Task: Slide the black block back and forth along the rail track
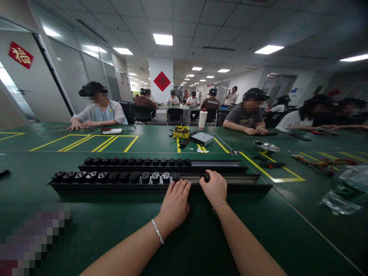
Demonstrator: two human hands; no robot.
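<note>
A long black rail [120,188] lies across the table in front of me, with a row of black socket modules [124,177] set along its channel from the left. My left hand [176,199] is on the rail's front wall, fingers bent over its top edge beside the last module of the row. Pinched between the thumb and fingers of my right hand [214,187] is a small black socket module [206,177], over the bare right part of the channel. Much of it is hidden by the fingers. Behind lies a second black rail [218,167] with a similar row.
Across the table are a yellow box with cables [181,132], a grey box [202,138] and a white bottle [202,119]. To the right stand a metal bowl [266,146], wires [319,163] and a clear plastic bottle [345,191]. Several people sit opposite.
</note>
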